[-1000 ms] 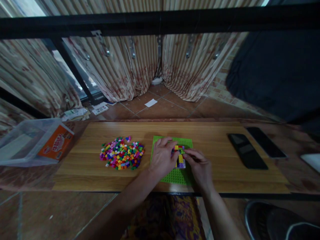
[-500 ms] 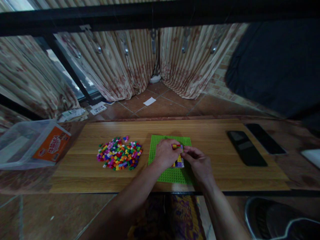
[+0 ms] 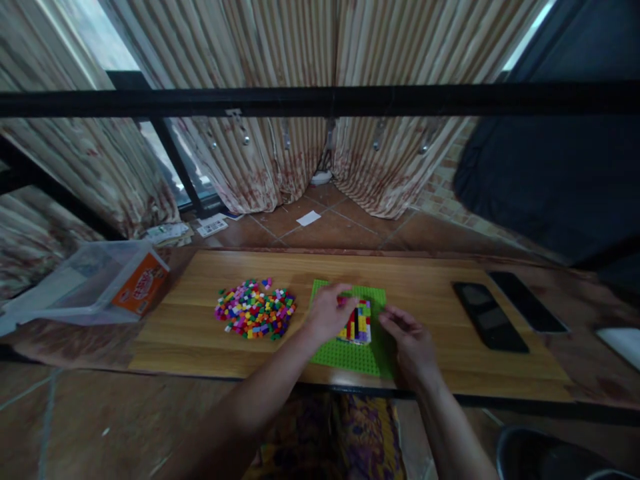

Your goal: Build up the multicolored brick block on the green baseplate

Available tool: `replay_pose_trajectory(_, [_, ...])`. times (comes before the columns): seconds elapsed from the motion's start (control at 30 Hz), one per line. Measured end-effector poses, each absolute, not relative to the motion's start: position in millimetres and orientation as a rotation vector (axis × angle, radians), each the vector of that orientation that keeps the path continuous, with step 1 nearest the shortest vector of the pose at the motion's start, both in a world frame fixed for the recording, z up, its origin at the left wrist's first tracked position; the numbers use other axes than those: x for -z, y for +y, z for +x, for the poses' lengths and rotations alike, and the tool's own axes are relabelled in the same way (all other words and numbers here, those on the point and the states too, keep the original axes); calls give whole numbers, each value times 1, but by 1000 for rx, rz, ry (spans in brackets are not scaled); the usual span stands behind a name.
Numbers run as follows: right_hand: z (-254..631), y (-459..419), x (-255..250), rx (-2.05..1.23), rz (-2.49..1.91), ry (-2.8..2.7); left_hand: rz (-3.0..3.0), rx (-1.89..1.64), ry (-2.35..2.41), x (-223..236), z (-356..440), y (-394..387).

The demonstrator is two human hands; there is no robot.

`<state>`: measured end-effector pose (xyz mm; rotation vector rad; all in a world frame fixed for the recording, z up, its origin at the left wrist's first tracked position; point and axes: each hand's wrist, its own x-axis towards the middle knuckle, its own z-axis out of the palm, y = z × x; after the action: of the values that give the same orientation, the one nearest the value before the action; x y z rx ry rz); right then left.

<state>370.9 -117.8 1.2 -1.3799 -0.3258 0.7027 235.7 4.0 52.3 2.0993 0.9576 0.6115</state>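
Observation:
On the green baseplate (image 3: 345,363) sits a small block build (image 3: 364,323) of red, yellow, purple and white toy bricks, with a dark narrow gap down its middle. My left hand (image 3: 327,312) reaches over the build's left side and hides part of it; its thumb and forefinger are apart, with no brick visible between them. To the right of the build, at the baseplate's right edge, is my right hand (image 3: 414,343). Its thumb and forefinger come close together in a pinch, and anything between them is too small to make out.
A heap of loose colored bricks (image 3: 257,310) lies left of the baseplate on the wooden table (image 3: 210,360). Beyond it stands a clear plastic bin (image 3: 100,283) with an orange label. Two dark phones, one nearer (image 3: 487,317) and one farther (image 3: 527,300), lie at the right.
My right hand has drawn back rightward from the build. My left hand's thumb and forefinger have parted, showing more of the bricks. The camera view has tilted up.

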Motion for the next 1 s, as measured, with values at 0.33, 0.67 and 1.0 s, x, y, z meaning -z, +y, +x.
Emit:
replay_pose_trajectory(0.33, [349,-156,-38,-511,-1728,-373,2011,-897,1205,-29,99,-7])
replay_pose_trajectory(0.67, [288,-159,-19,-574,-1820,-838,2112,-921,1313,-10,57,-11])
replay_pose_trajectory(1.0, [245,-79,-14,-458,-1681,-1475,2247,-797,1247,1,72,-23])
